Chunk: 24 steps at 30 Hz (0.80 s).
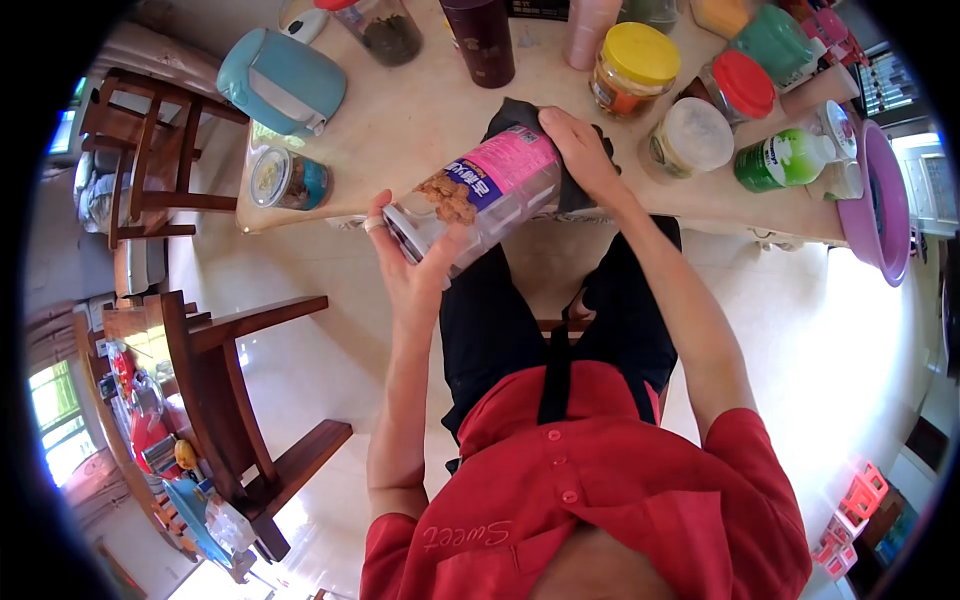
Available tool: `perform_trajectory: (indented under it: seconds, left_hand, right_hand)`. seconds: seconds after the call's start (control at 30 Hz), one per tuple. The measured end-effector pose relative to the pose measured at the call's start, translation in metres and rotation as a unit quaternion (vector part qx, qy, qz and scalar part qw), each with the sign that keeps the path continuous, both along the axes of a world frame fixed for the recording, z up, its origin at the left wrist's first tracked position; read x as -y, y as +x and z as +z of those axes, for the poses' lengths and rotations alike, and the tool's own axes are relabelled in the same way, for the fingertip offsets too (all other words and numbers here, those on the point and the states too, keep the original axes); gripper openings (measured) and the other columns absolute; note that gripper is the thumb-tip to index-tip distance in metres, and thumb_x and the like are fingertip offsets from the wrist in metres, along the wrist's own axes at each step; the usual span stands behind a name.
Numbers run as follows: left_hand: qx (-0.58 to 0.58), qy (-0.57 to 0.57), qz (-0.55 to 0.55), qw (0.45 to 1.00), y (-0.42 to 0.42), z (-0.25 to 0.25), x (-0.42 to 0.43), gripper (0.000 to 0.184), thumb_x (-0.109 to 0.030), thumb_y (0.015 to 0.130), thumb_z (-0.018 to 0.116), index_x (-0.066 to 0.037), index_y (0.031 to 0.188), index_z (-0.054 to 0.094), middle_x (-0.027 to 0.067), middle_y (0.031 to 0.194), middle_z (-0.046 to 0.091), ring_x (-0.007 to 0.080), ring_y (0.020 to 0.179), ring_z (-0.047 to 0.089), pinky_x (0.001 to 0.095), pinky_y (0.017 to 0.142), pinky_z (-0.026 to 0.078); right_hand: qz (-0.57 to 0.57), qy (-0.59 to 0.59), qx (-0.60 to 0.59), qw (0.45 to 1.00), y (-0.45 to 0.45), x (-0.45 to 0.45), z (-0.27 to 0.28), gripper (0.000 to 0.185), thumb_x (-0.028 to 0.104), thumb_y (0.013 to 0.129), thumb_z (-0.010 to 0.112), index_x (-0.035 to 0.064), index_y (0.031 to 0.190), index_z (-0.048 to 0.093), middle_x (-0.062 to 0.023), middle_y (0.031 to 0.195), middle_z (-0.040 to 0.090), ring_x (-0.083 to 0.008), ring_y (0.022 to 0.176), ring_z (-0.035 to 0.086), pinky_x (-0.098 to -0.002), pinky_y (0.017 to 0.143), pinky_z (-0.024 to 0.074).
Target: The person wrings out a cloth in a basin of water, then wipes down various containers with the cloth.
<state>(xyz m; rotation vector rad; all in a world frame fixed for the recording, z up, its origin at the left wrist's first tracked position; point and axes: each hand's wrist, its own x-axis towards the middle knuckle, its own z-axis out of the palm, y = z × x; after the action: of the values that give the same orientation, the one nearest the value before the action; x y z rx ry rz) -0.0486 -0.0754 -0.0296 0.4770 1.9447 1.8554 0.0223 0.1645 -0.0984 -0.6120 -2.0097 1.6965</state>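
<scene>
A clear plastic jar [510, 215] with a pink and blue label and a picture of brown food pieces is held tilted above my lap, at the table's front edge. My left hand [412, 262] grips its lower left end, the thumb along the near side and a ring on one finger. Around the upper right end is a dark grey cloth [572, 185]. My right hand [585, 150] is closed on this cloth and presses it against the jar. Part of the cloth is hidden behind the jar and my fingers.
On the table [400, 150] stand a blue kettle [285, 82], a small tin [288, 178], a dark tumbler [480, 40], a yellow-lidded jar [635, 68], a white-lidded jar [690, 138] and a green bottle [782, 160]. A purple basin [880, 205] sits at the right edge. Wooden chairs [225, 400] stand left.
</scene>
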Motion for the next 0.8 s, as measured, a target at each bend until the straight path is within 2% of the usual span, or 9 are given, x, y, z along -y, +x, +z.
perform_trajectory:
  seconds: [0.17, 0.23, 0.3, 0.33, 0.4, 0.47, 0.53, 0.7, 0.8]
  left_hand:
    - [0.021, -0.025, 0.039, 0.999, 0.0, 0.011, -0.008, 0.085, -0.027, 0.078, 0.078, -0.005, 0.141, 0.026, 0.01, 0.116, 0.043, 0.0187, 0.101, 0.051, 0.0314, 0.085, 0.047]
    - [0.105, -0.04, 0.043, 0.993, 0.001, 0.021, -0.011, 0.086, -0.029, 0.08, 0.078, -0.004, 0.143, 0.024, 0.0116, 0.122, 0.04, 0.0204, 0.109, 0.048, 0.0324, 0.092, 0.044]
    - [0.094, -0.027, 0.046, 0.994, 0.002, 0.016, -0.014, 0.09, -0.031, 0.08, 0.078, -0.003, 0.144, 0.022, 0.0128, 0.126, 0.037, 0.0216, 0.113, 0.046, 0.033, 0.095, 0.042]
    - [0.082, -0.014, 0.05, 0.995, 0.002, 0.014, -0.015, 0.094, -0.034, 0.081, 0.078, -0.002, 0.146, 0.019, 0.014, 0.131, 0.035, 0.0229, 0.118, 0.044, 0.0336, 0.098, 0.04]
    - [0.072, -0.013, 0.043, 0.996, 0.003, 0.013, -0.017, 0.096, -0.038, 0.082, 0.076, -0.001, 0.148, 0.016, 0.0149, 0.134, 0.032, 0.0239, 0.121, 0.042, 0.0343, 0.1, 0.038]
    - [0.063, -0.014, 0.037, 0.997, 0.002, 0.009, -0.014, 0.099, -0.041, 0.084, 0.075, -0.001, 0.149, 0.013, 0.0157, 0.137, 0.03, 0.025, 0.124, 0.039, 0.035, 0.102, 0.037]
    - [0.028, -0.054, 0.021, 0.998, -0.004, 0.001, -0.009, 0.097, -0.045, 0.088, 0.069, -0.001, 0.15, 0.01, 0.0163, 0.139, 0.029, 0.024, 0.124, 0.039, 0.0352, 0.102, 0.038]
    - [0.051, -0.009, 0.008, 0.999, -0.002, -0.002, -0.002, 0.08, -0.044, 0.096, 0.057, -0.007, 0.15, 0.011, 0.0144, 0.137, 0.037, 0.0209, 0.12, 0.045, 0.0321, 0.095, 0.042]
    - [0.051, -0.01, 0.002, 0.999, 0.001, -0.003, 0.0, 0.071, -0.042, 0.099, 0.051, -0.011, 0.15, 0.012, 0.0123, 0.134, 0.042, 0.0191, 0.115, 0.05, 0.0296, 0.086, 0.048]
  right_hand:
    - [-0.137, 0.0, -0.082, 0.987, 0.003, 0.038, -0.007, 0.041, 0.035, 0.1, 0.045, 0.007, 0.127, 0.058, -0.0164, 0.124, 0.059, -0.029, 0.12, 0.052, -0.0337, 0.103, 0.037]
    - [-0.159, 0.016, -0.102, 0.982, 0.005, 0.049, -0.008, 0.04, 0.034, 0.1, 0.044, 0.0089, 0.128, 0.058, -0.0173, 0.131, 0.054, -0.0305, 0.127, 0.047, -0.0363, 0.107, 0.0333]
    - [-0.193, 0.25, -0.055, 0.947, 0.007, 0.059, -0.004, 0.039, 0.033, 0.098, 0.045, 0.0133, 0.129, 0.059, -0.0128, 0.141, 0.047, -0.0345, 0.137, 0.033, -0.045, 0.113, 0.0214]
    - [-0.193, 0.25, -0.055, 0.947, 0.01, 0.065, -0.001, 0.039, 0.033, 0.098, 0.045, 0.0133, 0.129, 0.059, -0.0128, 0.141, 0.047, -0.0345, 0.137, 0.033, -0.045, 0.113, 0.0214]
    - [-0.116, 0.315, -0.037, 0.941, 0.017, 0.077, 0.011, 0.039, 0.032, 0.096, 0.047, 0.0165, 0.13, 0.06, -0.0079, 0.145, 0.043, -0.0377, 0.141, 0.025, -0.0505, 0.115, 0.0112]
    - [-0.087, 0.31, -0.045, 0.946, 0.021, 0.09, 0.029, 0.04, 0.032, 0.096, 0.047, 0.017, 0.13, 0.06, -0.0056, 0.144, 0.044, -0.0342, 0.142, 0.025, -0.0505, 0.115, 0.0106]
    - [0.047, 0.284, -0.102, 0.952, 0.024, 0.1, 0.045, 0.037, 0.029, 0.094, 0.05, 0.0124, 0.125, 0.062, -0.0068, 0.143, 0.046, -0.031, 0.142, 0.027, -0.0497, 0.116, 0.0101]
    - [0.24, 0.327, -0.125, 0.905, 0.01, 0.084, 0.067, 0.038, 0.021, 0.09, 0.053, 0.0028, 0.122, 0.06, -0.0088, 0.141, 0.049, -0.0257, 0.135, 0.04, -0.0439, 0.113, 0.0259]
    - [0.234, 0.394, -0.102, 0.883, -0.008, 0.07, 0.066, 0.038, 0.026, 0.089, 0.056, 0.0081, 0.122, 0.061, -0.0068, 0.14, 0.05, -0.0251, 0.132, 0.043, -0.0447, 0.11, 0.0287]
